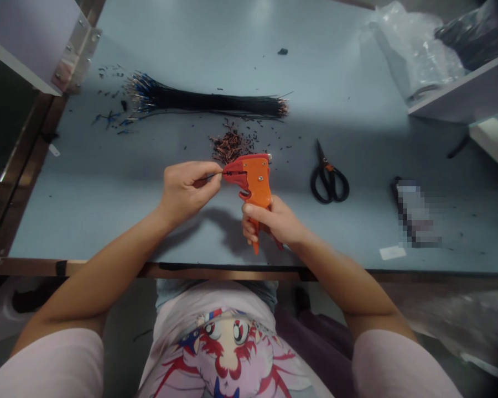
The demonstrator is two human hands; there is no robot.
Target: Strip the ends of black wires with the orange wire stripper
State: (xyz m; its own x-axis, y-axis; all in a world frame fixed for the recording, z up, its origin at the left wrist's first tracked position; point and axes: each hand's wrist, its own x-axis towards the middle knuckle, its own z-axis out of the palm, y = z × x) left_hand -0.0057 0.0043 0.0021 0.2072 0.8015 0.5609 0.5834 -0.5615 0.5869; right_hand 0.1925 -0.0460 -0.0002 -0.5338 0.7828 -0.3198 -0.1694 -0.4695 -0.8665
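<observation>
My right hand [269,221] grips the handles of an orange and red wire stripper [258,179], its jaws pointing left. Between the pinched fingers of my left hand [191,185] is a thin black wire [209,177], whose end meets the stripper's jaws; how deep it sits inside is hard to make out. Just behind the tool lies a small heap of copper-coloured and black scraps [229,145]. Farther back a long bundle of black wires [211,102] stretches across the table, with blue and metallic ends on the left and coppery ends on the right.
Black-handled scissors [330,179] lie right of the stripper. Farther right are a blurred phone-like object [417,213] and a white label [392,253]. Clear plastic bags [419,50] sit at the back right by a panel [460,91]. Blue-ended wire pieces [110,118] lie at left.
</observation>
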